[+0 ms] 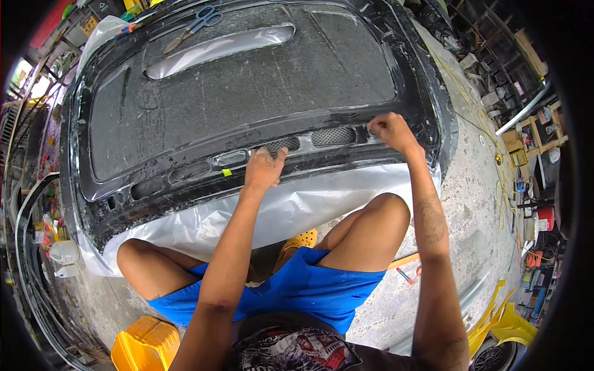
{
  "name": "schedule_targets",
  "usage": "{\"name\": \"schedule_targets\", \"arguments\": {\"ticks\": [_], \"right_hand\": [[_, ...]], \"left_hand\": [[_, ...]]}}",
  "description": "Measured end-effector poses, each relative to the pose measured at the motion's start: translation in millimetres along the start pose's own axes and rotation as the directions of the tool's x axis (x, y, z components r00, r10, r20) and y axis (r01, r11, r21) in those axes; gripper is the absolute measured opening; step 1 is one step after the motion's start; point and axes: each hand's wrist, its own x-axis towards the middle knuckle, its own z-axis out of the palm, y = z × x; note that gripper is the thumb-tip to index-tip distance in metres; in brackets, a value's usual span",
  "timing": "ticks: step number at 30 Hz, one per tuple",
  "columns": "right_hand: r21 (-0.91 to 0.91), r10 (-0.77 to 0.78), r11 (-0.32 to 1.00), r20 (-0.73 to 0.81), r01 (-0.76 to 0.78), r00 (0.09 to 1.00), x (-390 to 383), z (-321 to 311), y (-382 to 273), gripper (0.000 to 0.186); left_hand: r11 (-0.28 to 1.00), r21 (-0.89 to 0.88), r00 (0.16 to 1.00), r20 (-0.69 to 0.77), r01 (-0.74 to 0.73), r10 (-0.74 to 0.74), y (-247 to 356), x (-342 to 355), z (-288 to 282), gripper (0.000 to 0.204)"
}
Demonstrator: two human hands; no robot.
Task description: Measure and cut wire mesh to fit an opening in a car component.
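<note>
A large black moulded panel, like a car bonnet's underside [247, 93], lies in front of me with a row of slots along its near edge. My left hand [265, 168] rests on that edge, its fingers a little apart over a slot with dark mesh [286, 144]. Beside it, to the right, is another mesh-filled slot [334, 136]. At the row's right end my right hand [394, 132] is closed, fingers curled together against the panel; whatever they grip is hidden. A small yellow-green tag [227, 172] sits on the edge left of my left hand.
Scissors [193, 28] and an orange-and-blue tool [127, 29] lie on the panel's far side. Silvery plastic sheeting [309, 201] spreads beneath it. A yellow bin [146, 344] stands at lower left; a red-tipped pen-like tool [405, 276] lies on the concrete. Cluttered shelves line the right.
</note>
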Motion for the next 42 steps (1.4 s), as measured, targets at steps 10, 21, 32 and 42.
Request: {"name": "schedule_targets", "arguments": {"ticks": [10, 21, 32, 42], "right_hand": [[0.381, 0.281, 0.858, 0.214, -0.345, 0.935, 3, 11, 51, 0.082], [0.417, 0.394, 0.776, 0.267, -0.474, 0.880, 29, 14, 48, 0.079], [0.570, 0.452, 0.626, 0.289, -0.531, 0.844, 37, 16, 56, 0.064], [0.474, 0.552, 0.634, 0.275, -0.611, 0.787, 34, 18, 44, 0.058]], "left_hand": [[0.995, -0.032, 0.992, 0.079, 0.099, -0.096, 10, 10, 0, 0.084], [0.908, -0.389, 0.984, 0.145, 0.154, -0.105, -4, 13, 7, 0.081], [0.637, -0.711, 0.947, 0.301, 0.299, -0.109, -1, 13, -6, 0.080], [0.538, -0.790, 0.909, 0.406, 0.295, 0.097, -10, 16, -10, 0.065]]}}
